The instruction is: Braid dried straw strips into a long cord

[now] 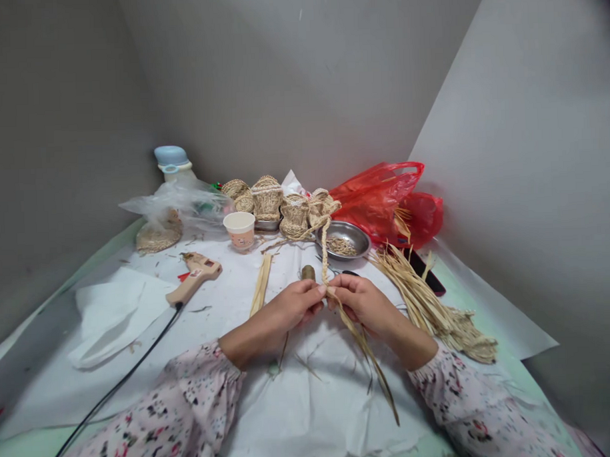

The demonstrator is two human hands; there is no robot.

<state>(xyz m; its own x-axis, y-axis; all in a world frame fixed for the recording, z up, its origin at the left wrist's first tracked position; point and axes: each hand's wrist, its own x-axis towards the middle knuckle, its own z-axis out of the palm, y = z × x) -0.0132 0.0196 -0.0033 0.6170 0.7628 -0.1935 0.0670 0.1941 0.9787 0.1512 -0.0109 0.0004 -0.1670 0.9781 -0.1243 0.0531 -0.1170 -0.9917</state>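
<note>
A pale straw braid runs from the rim of a metal bowl down to my two hands, which meet at its lower end. My left hand pinches the braid's end between thumb and fingers. Close against it, my right hand grips the same end. Loose straw strands hang from between the hands toward me, the longest one brownish at its tip. Just beyond my left fingers stands a small olive-brown cylinder, partly hidden. A flat bundle of straw strips lies left of my left hand.
A hot glue gun with a black cord lies left. Behind are a paper cup, woven straw pieces, a metal bowl of bits and a red plastic bag. A straw bundle lies right, beside a dark phone-like object.
</note>
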